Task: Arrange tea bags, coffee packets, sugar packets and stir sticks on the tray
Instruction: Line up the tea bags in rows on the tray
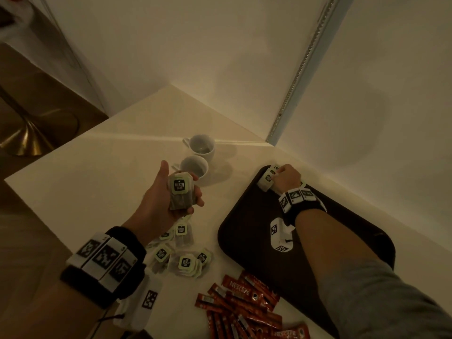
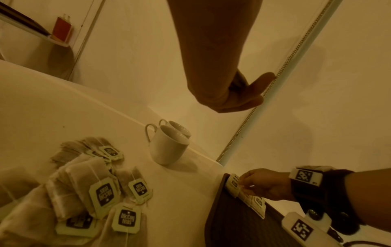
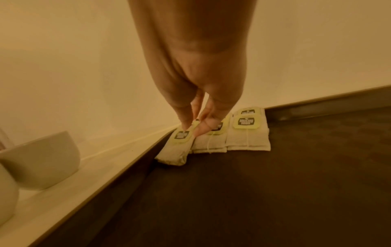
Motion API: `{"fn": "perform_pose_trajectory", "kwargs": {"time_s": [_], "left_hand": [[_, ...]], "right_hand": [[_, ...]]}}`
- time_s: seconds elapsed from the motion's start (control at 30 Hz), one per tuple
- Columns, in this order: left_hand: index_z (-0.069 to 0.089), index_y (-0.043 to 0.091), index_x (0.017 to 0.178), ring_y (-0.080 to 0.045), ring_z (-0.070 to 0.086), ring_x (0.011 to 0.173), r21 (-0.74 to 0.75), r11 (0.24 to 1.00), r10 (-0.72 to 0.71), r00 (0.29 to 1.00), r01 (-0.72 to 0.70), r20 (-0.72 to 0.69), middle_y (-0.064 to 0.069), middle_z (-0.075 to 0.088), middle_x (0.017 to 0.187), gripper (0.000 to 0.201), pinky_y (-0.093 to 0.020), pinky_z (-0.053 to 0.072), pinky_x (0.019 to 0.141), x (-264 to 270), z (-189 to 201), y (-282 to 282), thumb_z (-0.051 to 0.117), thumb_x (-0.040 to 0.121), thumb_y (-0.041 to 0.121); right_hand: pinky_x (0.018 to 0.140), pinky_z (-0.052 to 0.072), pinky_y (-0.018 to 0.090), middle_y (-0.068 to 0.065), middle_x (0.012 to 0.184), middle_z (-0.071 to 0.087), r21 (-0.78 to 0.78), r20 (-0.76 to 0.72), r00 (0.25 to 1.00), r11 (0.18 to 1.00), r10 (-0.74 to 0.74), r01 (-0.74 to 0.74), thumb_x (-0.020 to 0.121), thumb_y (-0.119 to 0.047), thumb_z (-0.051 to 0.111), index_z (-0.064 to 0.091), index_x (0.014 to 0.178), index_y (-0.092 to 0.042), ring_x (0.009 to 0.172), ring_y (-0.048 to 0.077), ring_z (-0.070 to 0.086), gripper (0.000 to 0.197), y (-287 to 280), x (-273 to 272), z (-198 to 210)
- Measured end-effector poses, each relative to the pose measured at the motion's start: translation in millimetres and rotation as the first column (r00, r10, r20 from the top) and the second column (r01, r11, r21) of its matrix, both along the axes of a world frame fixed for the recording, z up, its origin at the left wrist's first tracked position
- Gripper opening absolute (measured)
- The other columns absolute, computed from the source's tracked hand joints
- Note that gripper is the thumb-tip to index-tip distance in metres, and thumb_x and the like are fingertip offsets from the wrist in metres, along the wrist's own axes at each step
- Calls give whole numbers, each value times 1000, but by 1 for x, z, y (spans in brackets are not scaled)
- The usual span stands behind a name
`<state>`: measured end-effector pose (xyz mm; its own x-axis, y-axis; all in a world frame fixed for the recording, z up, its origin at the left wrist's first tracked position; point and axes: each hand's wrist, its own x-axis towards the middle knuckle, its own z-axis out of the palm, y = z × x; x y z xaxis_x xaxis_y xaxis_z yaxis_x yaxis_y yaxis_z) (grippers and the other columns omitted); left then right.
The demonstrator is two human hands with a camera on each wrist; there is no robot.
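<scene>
My right fingers [image 3: 186, 123] pinch the tag end of a tea bag [image 3: 176, 147] at the tray [image 1: 244, 241] corner, upper centre of the right wrist frame; its long axis slants toward the frame's lower left, askew from the two squared stacks [image 3: 247, 133] just beside it on the right; my right hand [image 1: 287, 178] is plainly the nearer; my left hand [image 1: 171, 192], mid-frame in the head view, grips a bundle of tea bags [image 1: 179, 192] above the counter [image 1: 97, 179], well apart.

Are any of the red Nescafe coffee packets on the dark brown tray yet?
No: the red coffee packets all lie on the white counter beside the dark brown tray.
</scene>
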<state>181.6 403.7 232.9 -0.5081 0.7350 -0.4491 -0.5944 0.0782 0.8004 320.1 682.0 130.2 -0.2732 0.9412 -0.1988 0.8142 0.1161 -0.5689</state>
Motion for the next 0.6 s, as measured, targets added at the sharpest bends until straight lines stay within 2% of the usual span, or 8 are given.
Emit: {"fn": "perform_pose_trajectory", "kwargs": {"time_s": [0.07,0.13,0.2,0.3,0.37,0.47,0.6], "left_hand": [[56,10,89,-20,59,50,-12,1000,-12,1000,12,-6,-8,60,58,66,-19,39,39,2,0,1,13,96,59],[56,10,90,-20,59,49,-18,1000,-23,1000,23,-7,-7,60,58,65,-18,40,39,4,0,3,13,96,59],[56,11,90,-20,59,49,-19,999,-33,999,33,-6,-7,60,57,65,-18,40,39,6,0,4,12,96,59],[57,10,91,-21,60,51,-25,998,-53,999,53,-12,-7,61,58,66,-20,41,40,11,-1,4,13,96,59],[59,10,92,-21,61,53,-37,996,-76,997,75,-33,-9,63,61,67,-21,43,40,15,0,3,14,96,59],[61,10,91,-20,63,54,-37,996,-86,995,84,-56,-9,65,64,66,-22,45,42,19,4,2,17,97,58],[64,12,95,-19,64,60,0,995,-105,993,105,-49,-10,66,78,58,-23,47,44,20,5,0,27,95,57]], "right_hand": [[79,44,30,15,108,63,59,-80,995,997,56,-51,83,-15,66,60,104,-3,98,26,59,24,-9,-5,9],[77,49,21,10,97,66,72,-260,946,981,193,-180,85,-15,65,62,99,-6,82,12,59,16,-33,-17,31],[67,42,6,2,87,65,67,-434,817,918,380,-392,86,-13,67,64,93,-6,69,-4,54,11,-70,-28,63],[63,40,5,-5,84,62,104,-540,600,754,591,-649,80,-17,73,65,94,-7,70,-6,52,19,-126,-33,105],[64,40,7,-2,87,61,148,-531,506,663,679,-734,75,-18,78,63,98,-5,73,-4,50,31,-151,-33,117],[61,39,9,-1,82,58,197,-455,497,628,739,-753,75,-15,78,61,99,-6,68,0,47,31,-166,-36,119],[61,40,8,5,76,62,194,-491,516,665,702,-721,77,-7,74,61,95,-9,68,10,55,23,-164,-34,120]]}}
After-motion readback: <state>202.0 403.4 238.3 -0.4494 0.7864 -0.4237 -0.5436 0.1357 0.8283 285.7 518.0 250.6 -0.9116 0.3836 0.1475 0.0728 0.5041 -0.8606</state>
